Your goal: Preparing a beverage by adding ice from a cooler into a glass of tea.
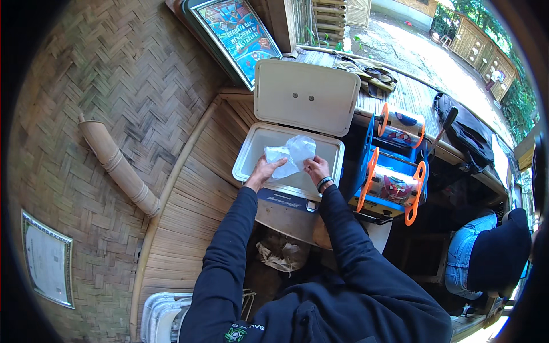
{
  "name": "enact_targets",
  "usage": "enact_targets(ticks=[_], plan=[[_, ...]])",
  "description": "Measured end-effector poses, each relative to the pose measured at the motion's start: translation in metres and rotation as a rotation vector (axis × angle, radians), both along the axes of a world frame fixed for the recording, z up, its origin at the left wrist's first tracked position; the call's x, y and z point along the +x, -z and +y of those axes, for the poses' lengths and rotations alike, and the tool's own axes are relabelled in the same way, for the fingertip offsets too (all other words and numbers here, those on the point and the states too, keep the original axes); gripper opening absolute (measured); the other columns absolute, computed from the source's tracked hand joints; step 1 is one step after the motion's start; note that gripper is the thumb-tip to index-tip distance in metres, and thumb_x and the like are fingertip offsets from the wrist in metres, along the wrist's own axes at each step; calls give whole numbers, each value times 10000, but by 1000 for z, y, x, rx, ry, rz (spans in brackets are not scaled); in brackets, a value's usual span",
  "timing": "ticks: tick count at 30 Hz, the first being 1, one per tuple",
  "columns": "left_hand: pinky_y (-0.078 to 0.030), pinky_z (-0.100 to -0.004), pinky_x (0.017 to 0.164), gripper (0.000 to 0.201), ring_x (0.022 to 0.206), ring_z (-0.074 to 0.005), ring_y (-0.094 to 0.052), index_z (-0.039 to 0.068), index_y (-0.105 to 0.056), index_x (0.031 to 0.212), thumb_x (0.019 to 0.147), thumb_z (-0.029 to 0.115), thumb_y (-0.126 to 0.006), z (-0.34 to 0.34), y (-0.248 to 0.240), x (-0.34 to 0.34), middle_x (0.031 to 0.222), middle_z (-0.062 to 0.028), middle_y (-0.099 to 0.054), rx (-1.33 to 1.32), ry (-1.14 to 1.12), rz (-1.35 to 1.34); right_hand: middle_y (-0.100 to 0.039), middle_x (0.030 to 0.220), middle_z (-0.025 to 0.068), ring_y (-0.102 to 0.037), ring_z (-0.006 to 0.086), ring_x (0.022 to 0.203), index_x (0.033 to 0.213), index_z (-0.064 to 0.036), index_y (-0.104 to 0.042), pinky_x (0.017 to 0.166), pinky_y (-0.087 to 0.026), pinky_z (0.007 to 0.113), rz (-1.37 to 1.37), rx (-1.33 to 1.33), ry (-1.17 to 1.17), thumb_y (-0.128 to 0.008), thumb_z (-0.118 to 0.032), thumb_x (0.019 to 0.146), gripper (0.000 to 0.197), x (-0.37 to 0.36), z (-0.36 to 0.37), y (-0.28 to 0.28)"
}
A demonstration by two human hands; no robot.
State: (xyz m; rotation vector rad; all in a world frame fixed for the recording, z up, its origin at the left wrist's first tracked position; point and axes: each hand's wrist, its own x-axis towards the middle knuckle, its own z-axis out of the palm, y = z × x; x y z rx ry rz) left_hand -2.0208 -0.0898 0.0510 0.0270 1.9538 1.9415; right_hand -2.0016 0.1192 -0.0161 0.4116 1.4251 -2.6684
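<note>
Over an open cooler box (240, 163) with a white inside and a blue front, I hold up two whitish translucent plastic bags. My left hand (264, 171) is closed on the left plastic bag (279, 155), thumb lying across it. The right plastic bag (301, 148) is pinched at its lower right edge by the fingers of my right hand (317, 170), which wears a dark wristband. Both bags overlap in the middle; whether they are joined, and what is in them, I cannot make out. The cooler's lid (306, 94) stands raised behind them.
Right of the cooler stands a blue sealing machine (366, 166) with orange-rimmed film rolls (394, 186). A framed poster (237, 37) leans at the back left. A black bag (466, 131) lies on the bamboo counter (409, 91). Another person (497, 251) is at the far right.
</note>
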Motion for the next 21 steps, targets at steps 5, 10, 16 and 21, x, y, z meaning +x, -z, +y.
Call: enact_targets(ticks=[5, 10, 16, 21], plan=[[-482, -352, 942, 548, 1128, -202, -593, 36, -527, 1299, 843, 214, -773, 3, 7, -1, 1203, -89, -626, -2, 6, -13, -608, 839, 38, -541, 104, 659, 994, -6, -600, 535, -434, 212, 28, 145, 67, -623, -8, 821, 174, 1, -4, -3], [-469, -345, 947, 544, 1128, -198, -589, 43, -532, 1295, 846, 235, -770, 6, -8, 12, 1214, -90, -625, -22, 19, -11, -570, 864, 33, -519, 109, 673, 989, -39, -557, 510, -427, 255, -75, -239, -64, -584, -58, 831, 162, 4, 7, 10], [-444, -368, 970, 593, 1153, -214, -571, 52, -516, 1319, 857, 347, -741, -3, -6, 16, 1252, -96, -608, 32, 86, -12, -569, 975, 65, -569, 156, 864, 1015, -37, -534, 706, -483, 292, -98, -526, 39, -570, -86, 819, 205, -1, -10, -5], [-380, -522, 996, 883, 1251, -290, -485, 47, -409, 1418, 803, 646, -616, -15, -28, 11, 1372, -146, -514, 353, 126, -370, -597, 1026, 41, -592, 165, 916, 1127, -37, -554, 805, -486, 292, -4, -485, -32, -625, -205, 860, 323, -4, 5, -44]])
